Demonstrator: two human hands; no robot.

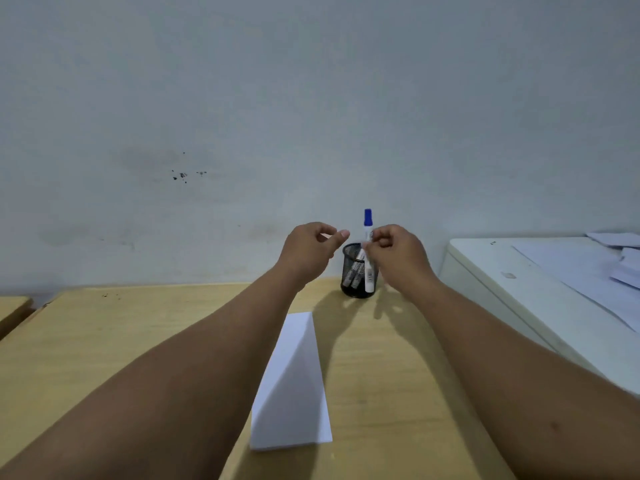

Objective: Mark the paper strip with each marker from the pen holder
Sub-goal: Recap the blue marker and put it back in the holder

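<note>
A black mesh pen holder stands near the far edge of the wooden desk. A white marker with a blue cap sticks up from it, and at least one more marker lies slanted inside. My right hand pinches the blue-capped marker's white barrel just above the holder's rim. My left hand hovers to the left of the holder, fingers loosely curled and apart, holding nothing. A white paper strip lies on the desk between my forearms, one long half in shadow.
A white cabinet or appliance with loose sheets of paper on top stands at the right, beside the desk. A grey wall rises right behind the holder. Another desk edge shows at far left.
</note>
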